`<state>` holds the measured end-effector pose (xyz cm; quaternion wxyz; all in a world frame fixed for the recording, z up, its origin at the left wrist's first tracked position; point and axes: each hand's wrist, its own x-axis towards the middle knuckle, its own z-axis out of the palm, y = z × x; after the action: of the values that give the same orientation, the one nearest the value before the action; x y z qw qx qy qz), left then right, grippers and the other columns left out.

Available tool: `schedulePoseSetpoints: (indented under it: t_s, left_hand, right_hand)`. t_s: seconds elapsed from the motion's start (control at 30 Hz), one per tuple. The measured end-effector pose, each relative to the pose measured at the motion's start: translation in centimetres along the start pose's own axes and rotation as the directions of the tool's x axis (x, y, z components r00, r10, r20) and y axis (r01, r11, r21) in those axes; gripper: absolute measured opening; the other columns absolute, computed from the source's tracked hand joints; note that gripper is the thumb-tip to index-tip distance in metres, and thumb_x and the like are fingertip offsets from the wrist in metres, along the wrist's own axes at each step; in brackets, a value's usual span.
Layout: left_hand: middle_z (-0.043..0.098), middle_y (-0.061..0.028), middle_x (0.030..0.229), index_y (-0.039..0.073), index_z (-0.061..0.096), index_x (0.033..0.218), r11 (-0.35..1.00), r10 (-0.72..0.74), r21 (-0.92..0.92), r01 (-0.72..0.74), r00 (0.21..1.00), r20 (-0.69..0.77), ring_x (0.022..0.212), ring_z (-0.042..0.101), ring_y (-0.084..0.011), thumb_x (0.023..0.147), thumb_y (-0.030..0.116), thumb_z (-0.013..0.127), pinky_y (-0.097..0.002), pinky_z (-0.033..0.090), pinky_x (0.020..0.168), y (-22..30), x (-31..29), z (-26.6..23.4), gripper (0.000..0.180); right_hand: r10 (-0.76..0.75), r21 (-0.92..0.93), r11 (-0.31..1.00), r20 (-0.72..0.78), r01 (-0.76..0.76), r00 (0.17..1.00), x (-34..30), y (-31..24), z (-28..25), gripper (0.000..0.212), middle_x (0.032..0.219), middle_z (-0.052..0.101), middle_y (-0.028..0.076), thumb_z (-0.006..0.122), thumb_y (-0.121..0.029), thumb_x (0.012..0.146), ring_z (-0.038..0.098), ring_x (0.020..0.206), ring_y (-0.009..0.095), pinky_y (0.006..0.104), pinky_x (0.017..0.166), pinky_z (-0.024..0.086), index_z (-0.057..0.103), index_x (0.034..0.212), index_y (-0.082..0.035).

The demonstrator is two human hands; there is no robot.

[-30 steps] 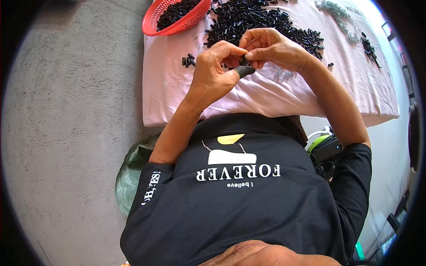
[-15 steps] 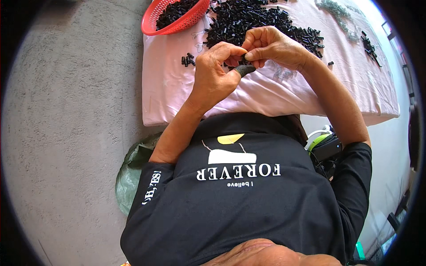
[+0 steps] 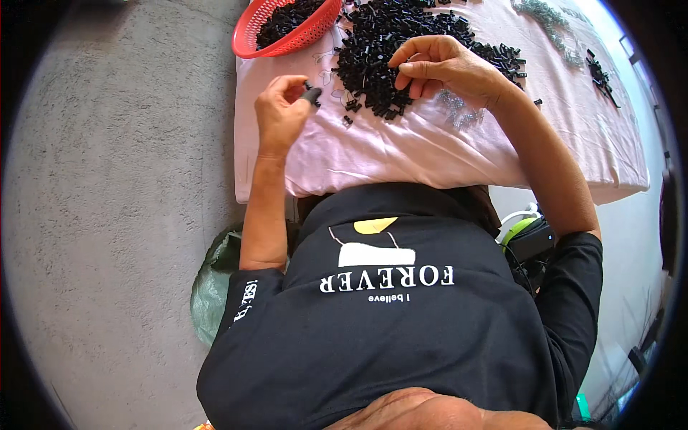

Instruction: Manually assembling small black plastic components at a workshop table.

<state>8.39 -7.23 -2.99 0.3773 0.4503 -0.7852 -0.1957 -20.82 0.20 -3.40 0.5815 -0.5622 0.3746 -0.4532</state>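
Observation:
Small black cylindrical parts lie in a big heap [image 3: 373, 54] on a pink-clothed table [image 3: 408, 154]. My left hand [image 3: 279, 118] is over the table's left side, apart from the heap. A dark cover sits on its thumb, and its closed fingers pinch a small black part [image 3: 309, 85]. My right hand [image 3: 455, 72] hovers at the heap's near right edge, thumb and fingertips curled together. Whatever those fingertips hold, if anything, is too small to make out. Tiny clear pieces [image 3: 462, 115] lie just below the right hand, and a few black parts [image 3: 349, 115] lie between the hands.
A red perforated basket [image 3: 315, 34] with more black parts stands at the far left table corner. Farther right are a strip of clear pieces [image 3: 555, 36] and a small black cluster [image 3: 602, 80]. A green plastic bag [image 3: 208, 301] rests on the floor at left.
My hands were together over the near edge of the heap and have parted. The left moved left with a black part; the right shifted slightly right and up.

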Motion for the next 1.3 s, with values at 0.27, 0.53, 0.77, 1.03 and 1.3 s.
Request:
schedulePoseSetpoints:
  t_s: [0.27, 0.53, 0.77, 1.03, 1.3]
  left_hand:
    - [0.067, -0.0051, 0.081, 0.001, 0.069, 0.094, 0.984, -0.154, 0.102, 0.144, 0.984, 0.091, 0.070, 0.059, -0.0118, 0.074, 0.006, 0.075, -0.0259, 0.051, 0.068, -3.5, -1.4, -2.1, 0.022]
    - [0.064, -0.0047, 0.083, 0.002, 0.068, 0.092, 0.988, -0.062, 0.148, 0.054, 0.997, 0.051, 0.071, 0.060, -0.0120, 0.075, -0.002, 0.066, -0.0250, 0.050, 0.066, -1.2, -1.8, -1.6, 0.017]
    - [0.063, -0.0064, 0.083, 0.001, 0.069, 0.088, 0.991, 0.113, 0.025, -0.131, 0.921, 0.372, 0.068, 0.059, -0.0137, 0.076, -0.005, 0.063, -0.0263, 0.049, 0.064, 2.6, -2.9, 0.1, 0.015]
    - [0.063, -0.0091, 0.084, -0.001, 0.068, 0.088, 0.995, 0.082, 0.025, -0.101, 0.909, 0.409, 0.070, 0.062, -0.0184, 0.075, -0.001, 0.066, -0.0295, 0.050, 0.065, 2.8, -3.0, 1.0, 0.013]
    - [0.064, -0.0126, 0.081, 0.000, 0.066, 0.088, 0.987, 0.152, 0.000, -0.163, 0.921, 0.358, 0.071, 0.065, -0.0242, 0.075, -0.001, 0.066, -0.0327, 0.052, 0.065, 4.6, -3.2, 3.6, 0.013]
  right_hand:
    - [0.002, -0.030, 1.000, -0.024, -0.003, 1.000, -0.1, 0.1, -0.3, 0.022, 0.084, 0.068, 0.002, 0.063, -0.025, 0.092, 0.062, 0.069, 0.004, 0.0163, 0.060, 0.049, 0.063, 0.105, -0.008]
    - [0.017, -0.028, 0.999, -0.005, -0.017, 1.000, 0.1, -0.1, -0.2, 0.021, 0.084, 0.068, 0.002, 0.063, -0.024, 0.092, 0.062, 0.069, 0.005, 0.0167, 0.060, 0.049, 0.063, 0.105, -0.008]
    - [-0.014, -0.058, 0.998, -0.032, 0.012, 0.999, 0.3, 0.4, -0.8, 0.026, 0.087, 0.070, 0.004, 0.066, -0.027, 0.091, 0.066, 0.071, 0.007, 0.0184, 0.067, 0.053, 0.067, 0.107, -0.007]
    - [-0.040, -0.059, 0.998, -0.140, 0.032, 0.989, 0.5, 0.7, -1.1, 0.024, 0.085, 0.070, 0.003, 0.066, -0.029, 0.091, 0.066, 0.073, 0.007, 0.0189, 0.068, 0.053, 0.067, 0.102, -0.008]
    - [-0.044, -0.044, 0.998, -0.176, 0.036, 0.983, 0.5, 0.7, -1.2, 0.023, 0.084, 0.069, 0.002, 0.066, -0.029, 0.090, 0.065, 0.072, 0.007, 0.0190, 0.068, 0.053, 0.068, 0.101, -0.009]
